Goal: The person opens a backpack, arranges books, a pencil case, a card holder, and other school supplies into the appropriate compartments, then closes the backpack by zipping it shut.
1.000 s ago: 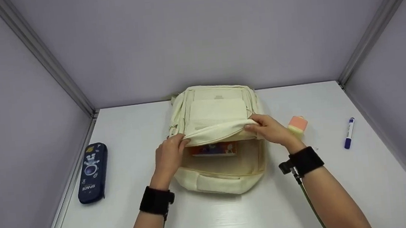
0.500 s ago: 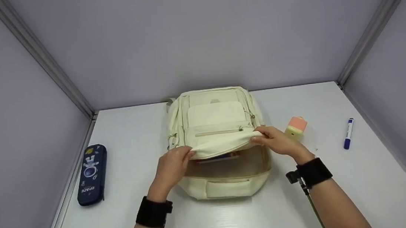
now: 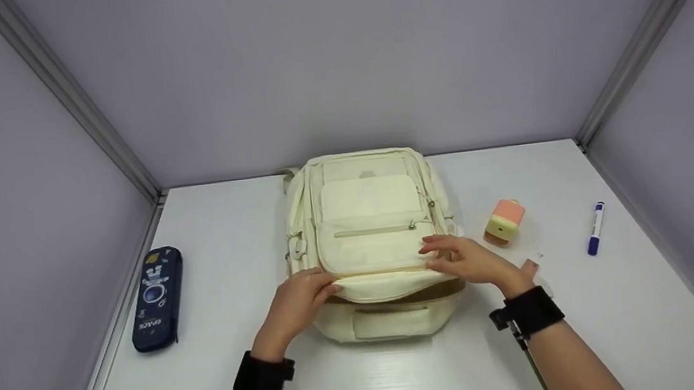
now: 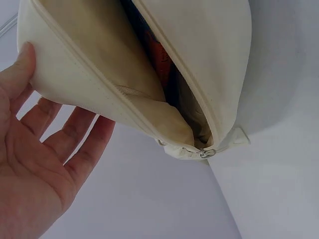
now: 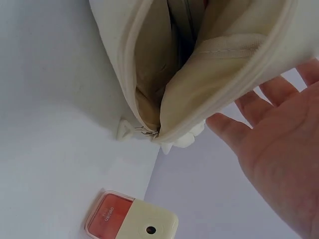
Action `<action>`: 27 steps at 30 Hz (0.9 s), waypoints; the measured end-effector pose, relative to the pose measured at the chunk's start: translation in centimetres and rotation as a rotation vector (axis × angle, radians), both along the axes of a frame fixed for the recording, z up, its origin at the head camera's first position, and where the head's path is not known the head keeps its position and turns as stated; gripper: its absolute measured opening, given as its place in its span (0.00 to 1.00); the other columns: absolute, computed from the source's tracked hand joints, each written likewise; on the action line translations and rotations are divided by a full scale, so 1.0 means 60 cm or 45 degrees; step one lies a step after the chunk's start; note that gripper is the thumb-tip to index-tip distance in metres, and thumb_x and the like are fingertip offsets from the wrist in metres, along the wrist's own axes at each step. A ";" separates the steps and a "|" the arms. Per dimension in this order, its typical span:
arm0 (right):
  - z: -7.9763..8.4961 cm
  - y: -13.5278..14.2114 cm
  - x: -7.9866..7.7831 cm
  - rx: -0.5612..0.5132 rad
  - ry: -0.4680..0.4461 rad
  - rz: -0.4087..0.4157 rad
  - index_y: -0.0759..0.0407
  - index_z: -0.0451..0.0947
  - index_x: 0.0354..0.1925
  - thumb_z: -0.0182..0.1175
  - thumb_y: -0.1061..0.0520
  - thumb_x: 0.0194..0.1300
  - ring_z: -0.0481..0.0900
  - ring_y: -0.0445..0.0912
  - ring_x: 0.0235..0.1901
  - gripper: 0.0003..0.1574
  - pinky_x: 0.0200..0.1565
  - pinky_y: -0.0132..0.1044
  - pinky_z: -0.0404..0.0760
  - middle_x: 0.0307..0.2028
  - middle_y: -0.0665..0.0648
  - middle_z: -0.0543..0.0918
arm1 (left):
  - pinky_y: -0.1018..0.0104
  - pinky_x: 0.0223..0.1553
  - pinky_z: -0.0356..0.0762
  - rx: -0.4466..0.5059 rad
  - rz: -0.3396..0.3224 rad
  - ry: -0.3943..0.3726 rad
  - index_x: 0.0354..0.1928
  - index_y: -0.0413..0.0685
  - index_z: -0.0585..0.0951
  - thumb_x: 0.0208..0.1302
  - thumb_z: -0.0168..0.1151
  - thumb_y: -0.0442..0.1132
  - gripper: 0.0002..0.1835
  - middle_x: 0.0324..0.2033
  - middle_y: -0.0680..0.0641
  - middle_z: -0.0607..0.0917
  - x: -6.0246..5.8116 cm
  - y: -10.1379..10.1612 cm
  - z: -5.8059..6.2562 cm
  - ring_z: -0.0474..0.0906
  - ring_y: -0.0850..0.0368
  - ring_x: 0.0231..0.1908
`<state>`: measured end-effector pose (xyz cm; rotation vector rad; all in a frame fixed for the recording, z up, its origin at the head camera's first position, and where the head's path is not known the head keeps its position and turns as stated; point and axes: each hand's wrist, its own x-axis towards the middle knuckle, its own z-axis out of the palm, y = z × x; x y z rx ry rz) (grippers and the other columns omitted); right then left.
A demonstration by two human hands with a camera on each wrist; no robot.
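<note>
White table (image 3: 390,375) beneath backpack (image 3: 373,250), grey walls (image 3: 340,62)

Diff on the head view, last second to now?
The backpack flap swung down and nearer, narrowing the opening. The left hand came with it, still pinching its edge; the right hand has released its pinch. Pencil case, pink-and-yellow sharpener and marker stayed put.
</note>
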<state>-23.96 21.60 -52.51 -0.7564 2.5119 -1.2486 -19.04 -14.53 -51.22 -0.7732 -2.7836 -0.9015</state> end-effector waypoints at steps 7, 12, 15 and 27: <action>-0.017 -0.009 0.006 0.126 0.100 0.031 0.59 0.74 0.64 0.64 0.43 0.66 0.49 0.67 0.71 0.35 0.65 0.65 0.54 0.71 0.69 0.60 | 0.61 0.38 0.78 0.014 -0.029 0.026 0.35 0.49 0.87 0.61 0.67 0.44 0.07 0.33 0.54 0.83 0.010 -0.001 -0.019 0.80 0.57 0.37; -0.028 -0.013 0.007 0.196 0.137 0.053 0.59 0.72 0.66 0.67 0.42 0.63 0.45 0.69 0.71 0.39 0.64 0.67 0.52 0.71 0.70 0.58 | 0.61 0.41 0.79 0.007 -0.047 0.015 0.38 0.47 0.88 0.61 0.68 0.43 0.08 0.37 0.53 0.84 0.018 -0.001 -0.031 0.80 0.55 0.41; -0.032 -0.014 0.008 0.236 0.153 0.063 0.58 0.72 0.67 0.69 0.42 0.60 0.42 0.69 0.72 0.42 0.65 0.67 0.52 0.72 0.69 0.55 | 0.60 0.41 0.79 -0.013 -0.058 0.015 0.40 0.46 0.89 0.61 0.69 0.42 0.09 0.39 0.51 0.84 0.022 -0.001 -0.039 0.81 0.54 0.42; -0.034 -0.035 0.016 0.364 0.180 0.127 0.51 0.69 0.70 0.67 0.46 0.63 0.39 0.70 0.72 0.40 0.64 0.69 0.51 0.74 0.69 0.50 | 0.49 0.47 0.77 0.278 0.171 -0.205 0.46 0.40 0.86 0.68 0.63 0.38 0.11 0.47 0.43 0.83 -0.012 -0.042 -0.065 0.80 0.46 0.46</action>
